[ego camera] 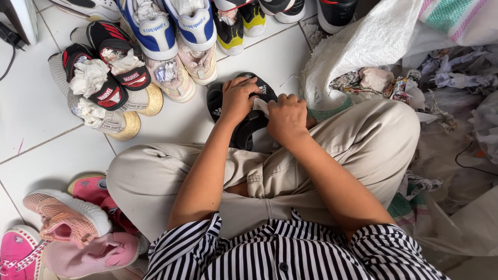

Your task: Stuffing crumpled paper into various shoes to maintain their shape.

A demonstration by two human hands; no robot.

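I sit cross-legged on a white tiled floor in beige trousers and a striped shirt. My left hand (237, 98) grips a black shoe (244, 127) with white markings, held just in front of my knees. My right hand (286, 118) is closed beside it, pressing a piece of crumpled paper (261, 105) into the shoe's opening. A second black shoe (215, 106) lies under the first one on the floor.
Paper-stuffed shoes stand in rows ahead: grey-and-black pairs (104, 88), blue ones (155, 28), pale pink ones (179, 72). Pink shoes (72, 228) lie at my left. A white woven sack (363, 46) with crumpled paper (373, 80) sits at my right.
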